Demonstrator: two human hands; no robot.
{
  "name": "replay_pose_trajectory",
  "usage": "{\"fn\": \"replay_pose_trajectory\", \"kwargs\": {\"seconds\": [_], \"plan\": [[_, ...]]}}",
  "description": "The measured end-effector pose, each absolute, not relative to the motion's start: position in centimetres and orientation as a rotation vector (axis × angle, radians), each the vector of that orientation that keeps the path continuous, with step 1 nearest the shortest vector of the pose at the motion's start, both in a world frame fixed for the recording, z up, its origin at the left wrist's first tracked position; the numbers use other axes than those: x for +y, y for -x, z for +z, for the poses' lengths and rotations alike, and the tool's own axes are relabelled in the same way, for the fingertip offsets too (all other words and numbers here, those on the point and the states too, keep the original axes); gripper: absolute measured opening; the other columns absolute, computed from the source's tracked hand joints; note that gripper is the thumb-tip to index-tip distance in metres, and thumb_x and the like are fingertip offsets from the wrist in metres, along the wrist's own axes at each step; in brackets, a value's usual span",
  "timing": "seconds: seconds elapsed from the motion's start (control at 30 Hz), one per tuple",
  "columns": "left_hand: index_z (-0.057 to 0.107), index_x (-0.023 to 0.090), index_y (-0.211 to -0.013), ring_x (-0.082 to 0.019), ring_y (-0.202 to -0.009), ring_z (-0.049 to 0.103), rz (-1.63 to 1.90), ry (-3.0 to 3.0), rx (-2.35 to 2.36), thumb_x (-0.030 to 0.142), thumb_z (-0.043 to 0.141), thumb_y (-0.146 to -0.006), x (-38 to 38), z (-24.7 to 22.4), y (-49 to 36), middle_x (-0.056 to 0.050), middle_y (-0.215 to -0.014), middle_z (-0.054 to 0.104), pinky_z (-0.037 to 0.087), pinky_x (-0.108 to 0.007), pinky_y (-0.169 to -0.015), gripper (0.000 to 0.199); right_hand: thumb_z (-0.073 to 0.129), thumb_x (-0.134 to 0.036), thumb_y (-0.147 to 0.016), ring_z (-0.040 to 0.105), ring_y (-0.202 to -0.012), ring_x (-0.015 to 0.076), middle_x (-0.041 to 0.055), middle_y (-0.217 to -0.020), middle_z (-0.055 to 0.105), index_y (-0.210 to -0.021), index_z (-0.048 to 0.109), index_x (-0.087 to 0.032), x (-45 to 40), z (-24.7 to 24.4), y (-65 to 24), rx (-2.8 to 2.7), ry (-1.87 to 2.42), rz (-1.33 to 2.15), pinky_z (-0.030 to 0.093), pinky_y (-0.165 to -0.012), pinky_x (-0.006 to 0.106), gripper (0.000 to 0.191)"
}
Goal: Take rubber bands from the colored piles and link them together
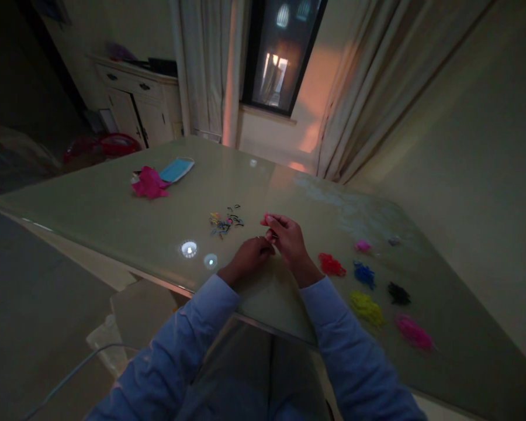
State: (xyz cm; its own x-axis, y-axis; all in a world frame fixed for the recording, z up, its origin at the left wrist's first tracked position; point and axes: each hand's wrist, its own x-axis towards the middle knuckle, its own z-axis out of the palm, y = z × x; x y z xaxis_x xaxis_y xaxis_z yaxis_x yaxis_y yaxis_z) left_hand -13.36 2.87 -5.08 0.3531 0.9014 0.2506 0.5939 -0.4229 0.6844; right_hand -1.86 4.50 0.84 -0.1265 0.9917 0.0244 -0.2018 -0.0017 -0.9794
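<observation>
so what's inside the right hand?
The right hand pinches a small pinkish-red item at its fingertips. Anything deeper in the palm is covered by the hand itself and can't be seen.

A blue mask touches a crumpled pink sheet, and curtains flank a window

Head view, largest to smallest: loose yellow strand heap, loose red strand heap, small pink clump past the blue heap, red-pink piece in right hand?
1. Loose yellow strand heap
2. Loose red strand heap
3. Small pink clump
4. Red-pink piece in right hand; visible part only
</observation>
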Motion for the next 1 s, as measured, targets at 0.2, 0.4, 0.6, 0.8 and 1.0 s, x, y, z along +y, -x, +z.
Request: {"fn": "replay_pose_trajectory", "kwargs": {"seconds": [0.2, 0.4, 0.6, 0.8, 1.0], "plan": [[0.074, 0.016, -0.086, -0.017, -0.084, 0.063, 0.912, -2.129, 1.260, 0.011, 0.048, -0.080, 2.5, -5.4, 13.6, -0.006, -0.088, 0.072, 0.049, -0.030, -0.084, 0.028, 0.082, -0.039, -0.068, 0.050, -0.050, 0.0053, 0.0040, -0.084, 0.074, -0.089, 0.073, -0.017, -1.0, 0.1, -2.0, -0.978, 1.005, 1.429, 0.038, -0.044, 0.019, 0.032], [0.074, 0.018, -0.085, -0.018, -0.083, 0.065, 0.911, -2.144, 1.274, 0.011, 0.047, -0.078, 2.7, -5.4, 14.1, -0.006, -0.088, 0.073, 0.051, -0.031, -0.084, 0.029, 0.084, -0.036, -0.066, 0.048, -0.049, 0.0052, 0.0044, -0.088, 0.074, -0.089, 0.073, -0.018, -4.2, -1.1, -6.6, -0.795, 1.052, 1.348, 0.037, -0.042, 0.019, 0.031], [0.074, 0.017, -0.082, -0.019, -0.083, 0.066, 0.909, -2.126, 1.289, 0.018, 0.046, -0.078, 2.7, -5.2, 14.3, -0.006, -0.086, 0.073, 0.052, -0.032, -0.082, 0.028, 0.086, -0.036, -0.063, 0.048, -0.050, 0.0051, 0.0037, -0.088, 0.073, -0.090, 0.074, -0.019, -5.9, -2.0, -9.0, -0.692, 1.047, 1.300, 0.040, -0.042, 0.018, 0.034], [0.073, 0.017, -0.082, -0.019, -0.083, 0.066, 0.931, -2.091, 1.324, 0.024, 0.044, -0.079, 2.4, -4.9, 14.4, -0.007, -0.085, 0.072, 0.052, -0.033, -0.081, 0.030, 0.085, -0.034, -0.066, 0.049, -0.051, 0.0052, 0.0029, -0.086, 0.073, -0.087, 0.074, -0.020, -6.6, -2.8, -9.7, -0.644, 0.999, 1.335, 0.040, -0.044, 0.017, 0.028], [0.072, 0.018, -0.082, -0.020, -0.085, 0.066, 0.897, -2.074, 1.362, 0.028, 0.044, -0.078, 2.2, -4.4, 14.4, -0.006, -0.086, 0.073, 0.051, -0.034, -0.083, 0.030, 0.086, -0.033, -0.066, 0.048, -0.051, 0.0040, 0.0014, -0.083, 0.072, -0.083, 0.074, -0.020, -6.6, -3.3, -9.9, -0.556, 0.919, 1.369, 0.038, -0.042, 0.015, 0.024]]}}
